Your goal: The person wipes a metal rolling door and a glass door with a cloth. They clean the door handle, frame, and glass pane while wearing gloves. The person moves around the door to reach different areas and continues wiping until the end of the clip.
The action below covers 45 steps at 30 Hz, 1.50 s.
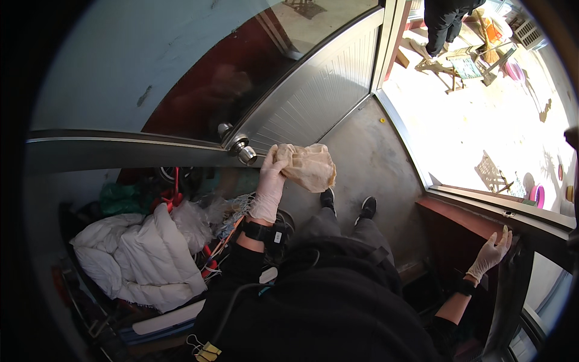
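Note:
My left hand (270,190), in a thin whitish glove, grips a crumpled beige cloth (306,168) with brownish stains. The cloth hangs just beside the round metal knob (243,151) of a glass-and-metal door (319,84). I cannot tell whether the hand touches the knob. Far to the right, my right hand (490,256) wears the same kind of glove. Its fingers stretch up against the dark window frame (531,236), close to the reddish-brown sill, with nothing held. Dark bands wrap both wrists.
A white quilted bundle (142,253), clear plastic bags (190,226) and a green bag (123,199) lie piled at the left. Beyond the doorway threshold (401,142), a person (446,27) stands in a bright yard near folding stools (467,67). Grey floor (386,169) runs under my feet.

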{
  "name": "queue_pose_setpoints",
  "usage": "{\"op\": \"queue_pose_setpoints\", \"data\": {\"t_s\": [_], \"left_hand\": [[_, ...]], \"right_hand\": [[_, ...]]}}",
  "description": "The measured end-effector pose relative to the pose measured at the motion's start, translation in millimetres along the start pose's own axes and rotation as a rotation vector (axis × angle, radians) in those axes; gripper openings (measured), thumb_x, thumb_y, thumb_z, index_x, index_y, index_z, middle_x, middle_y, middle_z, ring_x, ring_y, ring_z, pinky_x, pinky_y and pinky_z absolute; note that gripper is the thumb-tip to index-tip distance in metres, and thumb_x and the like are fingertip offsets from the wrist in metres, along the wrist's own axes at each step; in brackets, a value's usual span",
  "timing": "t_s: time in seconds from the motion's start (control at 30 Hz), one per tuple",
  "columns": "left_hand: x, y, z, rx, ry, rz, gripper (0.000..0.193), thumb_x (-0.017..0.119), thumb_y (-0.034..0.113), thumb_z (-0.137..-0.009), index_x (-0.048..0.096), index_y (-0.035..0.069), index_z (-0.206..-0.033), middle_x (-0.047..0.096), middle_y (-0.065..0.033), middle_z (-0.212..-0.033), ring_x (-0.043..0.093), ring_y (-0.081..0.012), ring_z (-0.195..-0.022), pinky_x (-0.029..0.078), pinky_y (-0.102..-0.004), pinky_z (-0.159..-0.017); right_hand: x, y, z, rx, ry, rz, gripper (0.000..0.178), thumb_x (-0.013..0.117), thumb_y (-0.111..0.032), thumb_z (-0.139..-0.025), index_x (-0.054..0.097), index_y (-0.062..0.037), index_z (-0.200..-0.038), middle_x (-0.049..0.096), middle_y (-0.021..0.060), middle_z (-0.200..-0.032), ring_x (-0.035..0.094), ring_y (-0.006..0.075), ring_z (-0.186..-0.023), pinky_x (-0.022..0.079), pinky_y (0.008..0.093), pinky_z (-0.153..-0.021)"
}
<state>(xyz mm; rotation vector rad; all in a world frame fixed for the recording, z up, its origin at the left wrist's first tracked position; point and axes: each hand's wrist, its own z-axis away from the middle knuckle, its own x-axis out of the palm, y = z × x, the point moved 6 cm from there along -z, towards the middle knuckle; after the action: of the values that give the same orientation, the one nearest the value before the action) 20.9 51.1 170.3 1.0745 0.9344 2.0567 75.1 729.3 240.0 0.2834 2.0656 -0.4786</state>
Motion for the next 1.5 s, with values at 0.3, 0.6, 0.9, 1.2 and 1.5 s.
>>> {"op": "queue_pose_setpoints", "data": {"t_s": [0.3,0.6,0.9,1.2,1.5], "left_hand": [[46.4,-49.2,43.5,-0.038,-0.036,-0.171,0.053,0.049,-0.005,-0.090,0.049,-0.003,-0.143,0.056,-0.0122,-0.138,0.053,-0.0207,-0.127,0.040,-0.0319,-0.110],[28.0,-69.1,60.9,-0.218,-0.041,-0.217,0.051,0.046,0.002,-0.086,0.051,-0.007,-0.136,0.055,-0.0234,-0.135,0.056,-0.0338,-0.125,0.043,-0.0448,-0.110],[110.6,-83.2,-20.6,-0.279,-0.414,-0.336,0.039,0.046,0.000,-0.090,0.057,-0.001,-0.128,0.059,-0.0127,-0.126,0.057,-0.0260,-0.121,0.043,-0.0412,-0.110],[183.8,-98.8,-18.6,-0.318,-0.541,-0.109,0.074,0.051,0.041,-0.104,0.012,0.015,-0.161,0.023,-0.0110,-0.162,0.026,-0.0276,-0.147,0.026,-0.0493,-0.120],[-64.5,-19.6,10.2,-0.414,-0.040,-0.280,0.058,0.055,0.040,-0.102,0.043,0.003,-0.145,0.053,-0.0210,-0.139,0.057,-0.0318,-0.123,0.052,-0.0457,-0.096]], "right_hand": [[74.1,-276.3,107.0,-0.301,-1.023,-1.058,0.041,0.069,-0.007,-0.085,0.065,-0.0108,-0.126,0.068,0.0114,-0.110,0.066,0.0240,-0.092,0.054,0.0336,-0.084],[88.5,-329.7,138.1,-0.470,-1.335,-0.778,0.036,0.060,-0.030,-0.095,0.064,-0.0116,-0.126,0.068,0.0169,-0.113,0.063,0.0356,-0.108,0.050,0.0441,-0.094],[82.4,-255.2,91.1,-0.111,-1.025,-0.810,0.058,0.069,-0.031,-0.090,0.051,-0.0180,-0.143,0.056,0.0186,-0.136,0.054,0.0372,-0.125,0.044,0.0435,-0.106],[139.7,-348.8,122.5,-0.086,-1.081,-1.185,0.065,0.062,-0.018,-0.095,0.035,-0.0106,-0.154,0.034,0.0225,-0.156,0.041,0.0344,-0.141,0.038,0.0405,-0.113],[186.9,-399.1,178.9,0.742,-1.685,-1.360,0.035,0.050,-0.010,-0.102,0.057,0.0007,-0.135,0.067,0.0093,-0.113,0.067,0.0140,-0.088,0.057,0.0271,-0.075]]}}
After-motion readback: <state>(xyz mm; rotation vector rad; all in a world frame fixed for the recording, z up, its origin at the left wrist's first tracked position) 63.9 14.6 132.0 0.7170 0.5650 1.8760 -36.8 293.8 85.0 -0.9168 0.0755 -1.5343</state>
